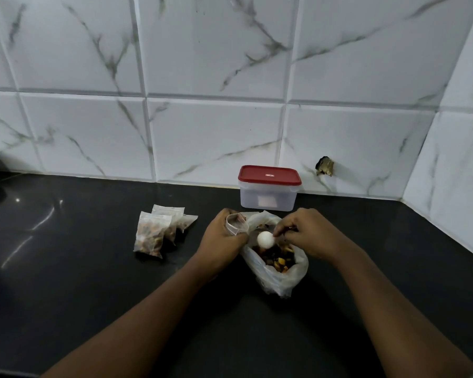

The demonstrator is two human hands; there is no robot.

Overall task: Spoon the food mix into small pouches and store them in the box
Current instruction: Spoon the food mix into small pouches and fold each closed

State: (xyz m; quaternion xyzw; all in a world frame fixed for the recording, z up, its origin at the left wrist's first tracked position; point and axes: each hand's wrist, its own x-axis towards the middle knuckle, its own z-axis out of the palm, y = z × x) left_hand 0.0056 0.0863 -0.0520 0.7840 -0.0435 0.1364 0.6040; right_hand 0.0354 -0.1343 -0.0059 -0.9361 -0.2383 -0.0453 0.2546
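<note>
I hold a pouch [236,224] open in my left hand [221,236], spoon [266,239] pinched in my right hand [309,231]; three pouches [159,230] filled left of it, box [268,193] lidded.

The box [268,196] was translucent white with a red lid [269,175]. In front of it, a white spoon [265,239] hung over brown-and-yellow food mix [276,257]. The surface [93,282] was glossy black; behind the box, the wall tiles [216,137] were white marble veined grey.

Filled pouches [159,232] lie left of the bag [277,266]; box [269,190] behind.
</note>
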